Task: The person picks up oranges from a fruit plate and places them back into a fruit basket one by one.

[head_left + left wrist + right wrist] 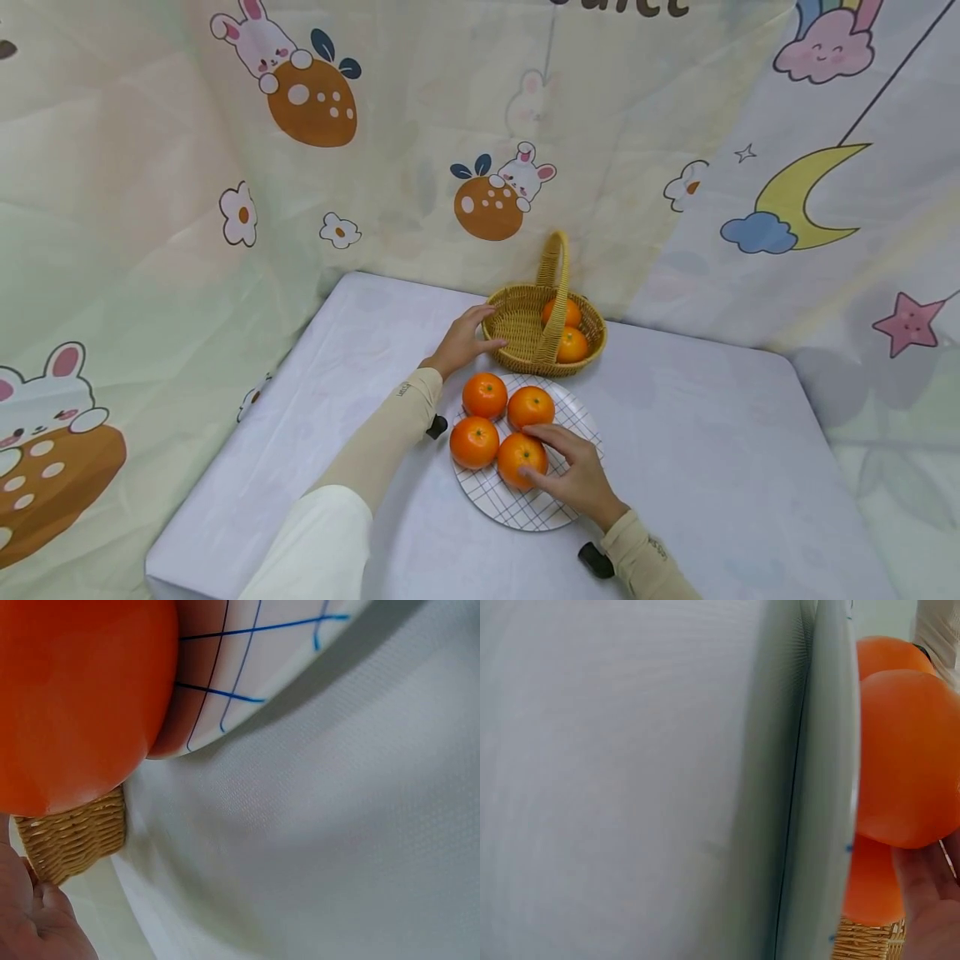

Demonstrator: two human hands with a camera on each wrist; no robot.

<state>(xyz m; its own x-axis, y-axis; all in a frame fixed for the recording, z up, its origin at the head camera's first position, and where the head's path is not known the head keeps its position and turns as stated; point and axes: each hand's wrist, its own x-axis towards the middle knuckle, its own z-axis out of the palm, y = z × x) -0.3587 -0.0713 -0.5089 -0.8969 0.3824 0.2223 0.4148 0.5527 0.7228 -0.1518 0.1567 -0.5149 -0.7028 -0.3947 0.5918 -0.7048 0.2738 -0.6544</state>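
My left hand (pixel 463 342) is at the left side of a yellow wicker basket (pixel 513 333), its thumb and fingers holding the rim. Two oranges (pixel 572 345) lie in the right half of that basket, partly behind its upright handle. In front stands a round white plate (pixel 517 512) with a dark grid pattern, bearing several oranges (pixel 474 442). My right hand (pixel 581 479) grips the nearest right orange (pixel 521 460) on the plate, fingers on its far side and thumb on its near side. In the right wrist view, fingers (pixel 919 881) press against this orange (pixel 907 757).
A white cloth covers the table (pixel 712 467). Behind it hangs a printed fabric backdrop (pixel 405 167) with rabbits, flowers and a moon. Black wrist devices (pixel 596 560) stick out beside the beige sleeves.
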